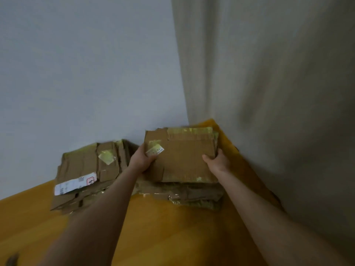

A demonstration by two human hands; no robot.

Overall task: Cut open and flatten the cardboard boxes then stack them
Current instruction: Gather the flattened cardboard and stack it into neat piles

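Cardboard fills the corner: a flattened brown cardboard box with yellowed tape strips [184,156] sits on or just above the right-hand stack of flattened brown cardboard [184,191] on the orange wooden floor [163,227]; contact is unclear. The left grip [143,158] curls round its left edge, thumb by a peeling label, and the right grip [217,162] clasps the right edge. Another flattened pile with a white shipping label [84,175] lies just beside. The sheet is probably light and fairly stiff (creases may let it sag), so holds at its 2 side edges suit it; old tape may feel slick.
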